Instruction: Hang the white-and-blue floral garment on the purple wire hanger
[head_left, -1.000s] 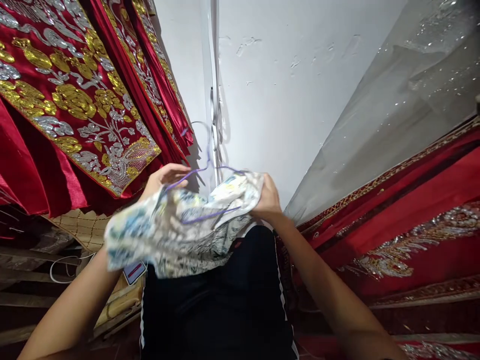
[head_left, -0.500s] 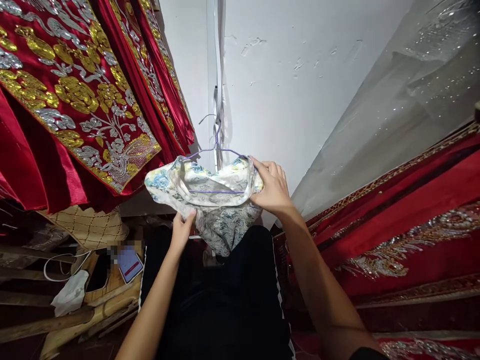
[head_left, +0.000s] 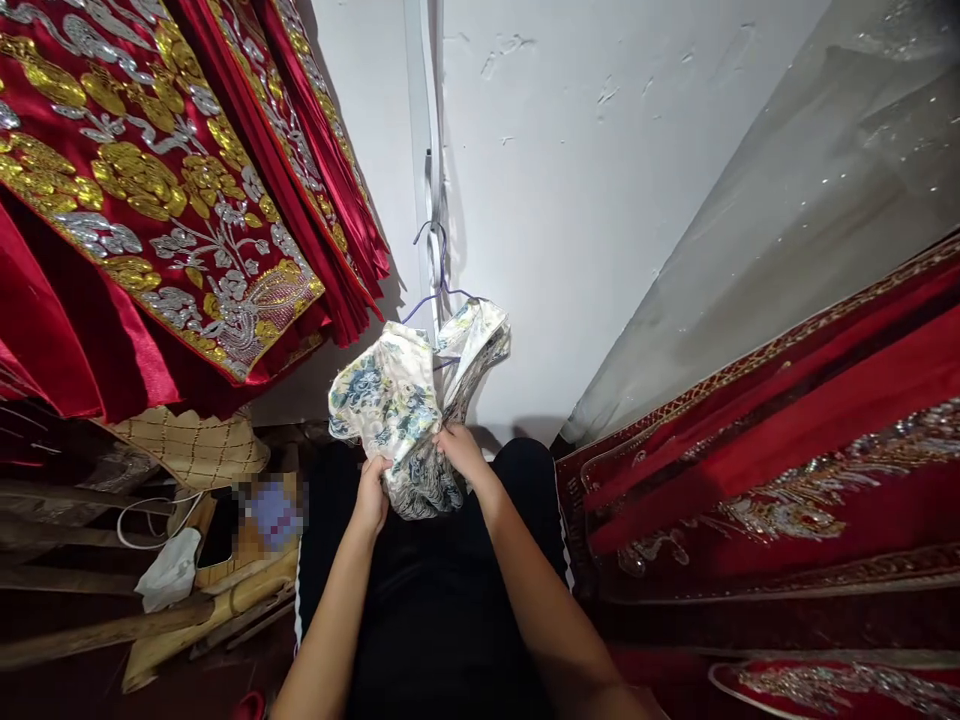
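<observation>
A white garment point(head_left: 386, 390) with a blue and yellow flower print hangs on a purple hanger point(head_left: 442, 268) in front of me. Its near side is turned to the right, and the lower part bunches up above my lap. My left hand point(head_left: 372, 492) pinches the cloth at the lower left edge, thumb on top. Closed on the fabric near the middle, my right hand point(head_left: 460, 450) grips it just below the opening. The fingers under the cloth are partly hidden. The hanger's hook sits at a narrow white strip point(head_left: 435, 180) on the wall.
Red garments point(head_left: 225, 200) with gold and silver embroidery hang at the left. More red beaded cloth point(head_left: 750, 480) and a sheer, sparkling grey-white fabric point(head_left: 757, 230) fill the right. At lower left stands a wooden bench point(head_left: 247, 590) with a white cable point(head_left: 124, 530) and crumpled white paper point(head_left: 169, 572).
My right hand has left the garment's right shoulder and moved down and left to its middle. The garment and hanger have turned, so the flowered outer side shows more.
</observation>
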